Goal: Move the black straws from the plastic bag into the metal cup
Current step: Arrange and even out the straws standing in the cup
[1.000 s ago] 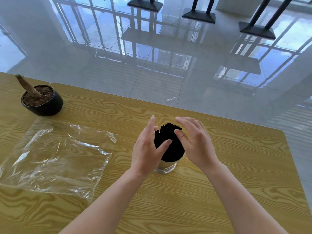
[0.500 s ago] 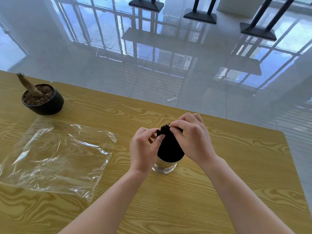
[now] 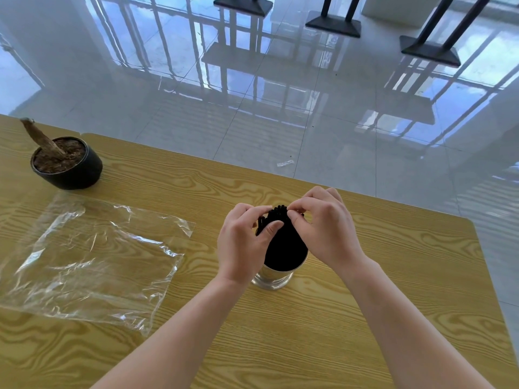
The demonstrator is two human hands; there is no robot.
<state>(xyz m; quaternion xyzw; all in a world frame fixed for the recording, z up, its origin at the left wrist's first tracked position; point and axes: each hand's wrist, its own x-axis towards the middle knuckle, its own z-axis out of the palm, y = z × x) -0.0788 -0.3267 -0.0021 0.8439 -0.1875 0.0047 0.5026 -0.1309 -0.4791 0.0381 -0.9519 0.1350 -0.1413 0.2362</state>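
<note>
Black straws (image 3: 283, 242) all upright in the metal cup (image 3: 271, 279), bench (image 3: 393, 276) centre. Plastic bag (image 3: 90, 259) lies flat and looks empty at 9 o'clock from the cup. Left hand (image 3: 243, 242) and right hand (image 3: 323, 228) flank the bundle top, fingers (image 3: 273, 226) curled and pinching the straw tips. Risk: sideways push up high could tip the narrow cup, or fan the straws over the rim. Plant pot (image 3: 67, 164) at 10 o'clock, well clear.
</note>
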